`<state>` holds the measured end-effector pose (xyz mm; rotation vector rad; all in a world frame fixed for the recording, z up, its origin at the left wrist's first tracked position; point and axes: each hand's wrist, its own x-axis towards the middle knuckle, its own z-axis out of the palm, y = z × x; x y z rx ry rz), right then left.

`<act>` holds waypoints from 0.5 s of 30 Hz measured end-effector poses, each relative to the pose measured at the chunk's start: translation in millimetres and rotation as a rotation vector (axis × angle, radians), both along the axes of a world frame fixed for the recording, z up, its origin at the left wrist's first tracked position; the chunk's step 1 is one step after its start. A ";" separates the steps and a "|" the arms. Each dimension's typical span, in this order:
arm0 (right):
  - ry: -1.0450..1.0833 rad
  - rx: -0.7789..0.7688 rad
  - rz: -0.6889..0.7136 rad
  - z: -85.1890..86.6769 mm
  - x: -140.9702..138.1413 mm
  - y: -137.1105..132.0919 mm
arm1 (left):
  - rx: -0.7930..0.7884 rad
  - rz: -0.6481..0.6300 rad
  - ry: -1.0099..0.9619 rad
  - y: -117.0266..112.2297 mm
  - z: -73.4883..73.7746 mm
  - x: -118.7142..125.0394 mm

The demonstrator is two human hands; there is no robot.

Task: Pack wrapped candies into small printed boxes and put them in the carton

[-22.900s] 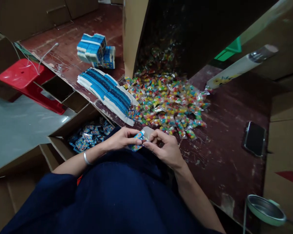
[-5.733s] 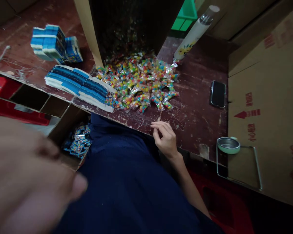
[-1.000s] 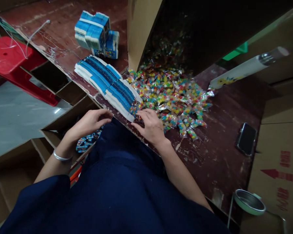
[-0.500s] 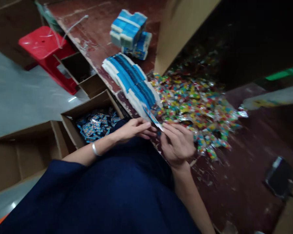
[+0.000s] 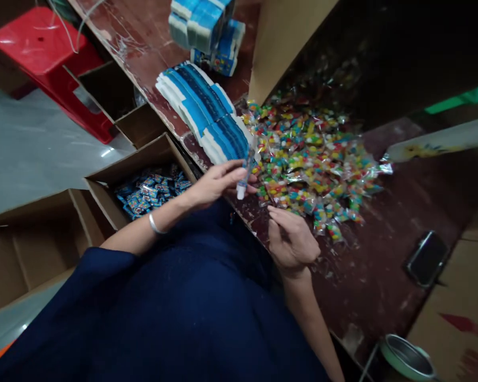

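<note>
My left hand (image 5: 219,184) wears a silver bangle and pinches a small blue-and-white carton (image 5: 245,172) between thumb and fingers. The carton is seen almost edge-on, its white end toward me. Just to the right, my right hand (image 5: 292,239) is closed with curled fingers, apart from the carton; whatever it might hold is hidden. Beyond both hands spreads a heap of small clear bags of colourful candies (image 5: 302,164). A fanned row of flat blue-and-white cartons (image 5: 207,114) lies along the table edge, beyond my left hand.
Bundled cartons (image 5: 203,26) stand farther back on the dark red table (image 5: 366,276). An open cardboard box (image 5: 139,154) on the left holds many small blue packets (image 5: 151,191). A red stool (image 5: 43,48), a phone (image 5: 427,258) and a green-rimmed metal cup (image 5: 408,355) surround the workplace.
My hands have moved apart. The carton, previously between both hands, is now in my left hand alone and turned more upright. The camera view has shifted slightly.
</note>
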<state>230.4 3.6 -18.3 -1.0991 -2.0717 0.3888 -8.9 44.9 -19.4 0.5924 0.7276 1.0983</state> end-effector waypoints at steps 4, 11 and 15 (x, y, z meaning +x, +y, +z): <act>0.008 -0.698 0.340 -10.1 2.8 -37.3 | 0.130 -0.019 0.040 -0.1 3.5 -31.0; -0.141 -0.962 0.036 -93.6 -22.5 -23.1 | 0.126 -0.138 -0.011 -15.8 4.0 -35.2; -0.195 -0.878 -0.027 -110.3 -43.5 1.7 | 0.121 -0.179 -0.074 -20.8 7.3 -40.9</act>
